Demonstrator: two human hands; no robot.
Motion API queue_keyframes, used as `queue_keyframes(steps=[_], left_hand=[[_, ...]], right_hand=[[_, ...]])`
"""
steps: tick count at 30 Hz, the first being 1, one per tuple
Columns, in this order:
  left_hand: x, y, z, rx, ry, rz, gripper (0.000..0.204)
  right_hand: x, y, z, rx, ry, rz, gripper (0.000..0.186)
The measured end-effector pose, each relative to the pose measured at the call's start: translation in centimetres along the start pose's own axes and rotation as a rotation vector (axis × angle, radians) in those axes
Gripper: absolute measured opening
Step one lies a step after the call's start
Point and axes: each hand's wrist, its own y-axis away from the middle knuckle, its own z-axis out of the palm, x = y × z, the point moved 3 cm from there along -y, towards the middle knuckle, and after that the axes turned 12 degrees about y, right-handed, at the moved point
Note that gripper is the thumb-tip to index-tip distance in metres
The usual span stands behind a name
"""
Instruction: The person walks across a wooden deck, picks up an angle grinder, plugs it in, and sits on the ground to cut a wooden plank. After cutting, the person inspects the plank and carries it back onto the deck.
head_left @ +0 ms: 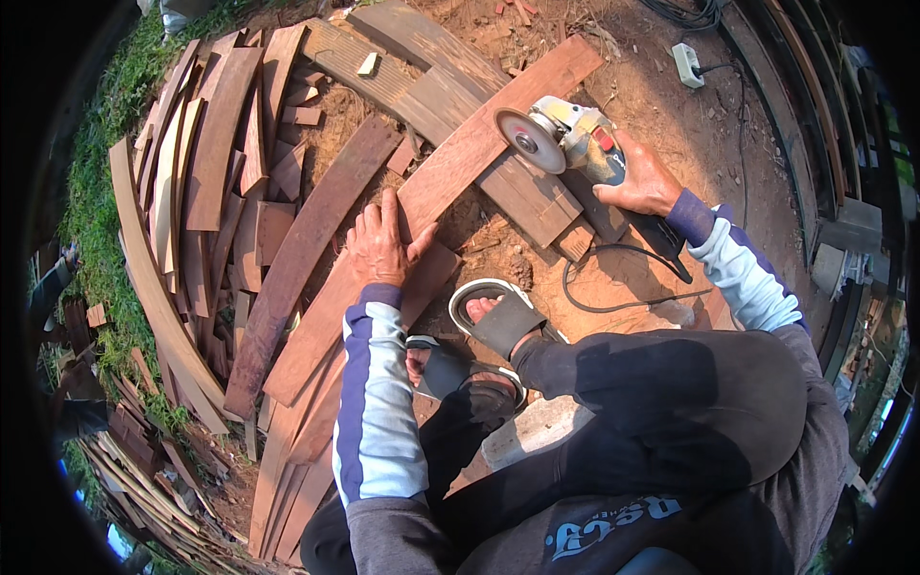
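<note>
My right hand (644,174) is wrapped round the body of an angle grinder (589,144). Its round disc (530,142) stands at the near edge of a long reddish plank (470,144); whether it touches the wood I cannot tell. The plank runs slantwise from the upper right toward the lower left, over other boards. Flat on the plank lies my left hand (380,241), fingers spread and pressing on its top. Crosswise beneath the plank's far part lie brown boards (522,196). A black cord (623,309) loops over the dirt below the grinder.
Many loose planks and offcuts (216,163) are heaped at the left, beside grass (105,225). A white power socket block (687,65) lies at the upper right. My sandalled feet (498,311) are close to the plank. Stacked long dark pieces (862,259) line the right side.
</note>
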Motion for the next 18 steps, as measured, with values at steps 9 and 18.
queue_keyframes(steps=[9,18], left_hand=[[0.1,-0.02,-0.1,0.0,-0.007,0.003,0.081],[0.09,-0.01,-0.05,-0.004,-0.007,0.003,0.081]], right_hand=[[0.08,-0.03,0.08,-0.005,-0.031,-0.001,0.063],[0.05,-0.11,0.12,-0.006,-0.025,-0.004,0.064]])
